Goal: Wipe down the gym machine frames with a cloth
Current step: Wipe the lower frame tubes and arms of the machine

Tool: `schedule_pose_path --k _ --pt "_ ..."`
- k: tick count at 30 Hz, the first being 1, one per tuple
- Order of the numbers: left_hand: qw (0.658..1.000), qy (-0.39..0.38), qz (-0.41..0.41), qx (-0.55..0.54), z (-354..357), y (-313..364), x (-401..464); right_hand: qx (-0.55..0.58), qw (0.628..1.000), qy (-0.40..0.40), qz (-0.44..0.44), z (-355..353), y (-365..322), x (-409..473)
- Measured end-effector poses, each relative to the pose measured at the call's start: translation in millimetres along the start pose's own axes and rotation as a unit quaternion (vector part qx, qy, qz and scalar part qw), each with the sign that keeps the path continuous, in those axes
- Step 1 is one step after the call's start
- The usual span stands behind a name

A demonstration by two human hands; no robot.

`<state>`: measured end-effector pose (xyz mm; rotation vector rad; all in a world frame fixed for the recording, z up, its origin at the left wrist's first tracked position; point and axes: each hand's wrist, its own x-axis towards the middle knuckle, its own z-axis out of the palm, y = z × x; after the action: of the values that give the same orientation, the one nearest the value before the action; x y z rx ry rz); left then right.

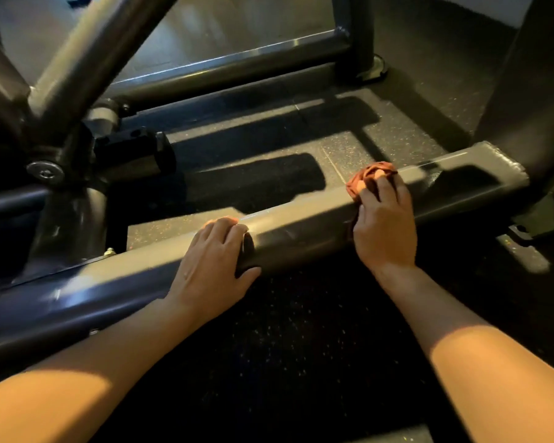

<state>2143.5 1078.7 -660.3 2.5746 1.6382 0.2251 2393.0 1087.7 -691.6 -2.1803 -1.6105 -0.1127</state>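
Note:
A thick dark grey frame bar (301, 231) of the gym machine runs low across the floor from lower left to its capped end at the right. My right hand (384, 222) presses a bunched reddish-brown cloth (370, 177) onto the top of the bar near that end, fingers curled into the cloth. My left hand (216, 254) grips the same bar further left, fingers over the top and thumb on the near side.
Diagonal frame tubes (87, 55) rise at the upper left above a bolted pivot joint (45, 171). A second low bar (237, 68) and an upright post (352, 30) stand behind. A wide dark column (531, 100) is at the right. Speckled black rubber floor (301, 346) lies underneath.

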Motion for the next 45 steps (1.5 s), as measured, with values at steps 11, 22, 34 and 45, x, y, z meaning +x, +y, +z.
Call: schedule_pose_path --k 11,22,34,45 --pt "0.998 0.001 -0.055 -0.037 -3.3 -30.0 -26.0 0.074 0.951 -0.079 -0.289 16.7 -96.0 -45.6" --pt "0.999 0.037 -0.016 -0.014 13.9 -5.5 -13.4 0.097 0.97 -0.046 -0.219 20.2 -107.7 -81.4" --pt "0.998 0.054 -0.021 -0.035 22.5 0.5 -14.8 0.087 0.98 -0.007 -0.179 16.1 -92.6 -82.1" --pt "0.996 0.065 -0.038 -0.04 23.2 -16.2 -27.1 0.01 0.999 -0.006 -0.051 10.2 -77.1 -59.1"
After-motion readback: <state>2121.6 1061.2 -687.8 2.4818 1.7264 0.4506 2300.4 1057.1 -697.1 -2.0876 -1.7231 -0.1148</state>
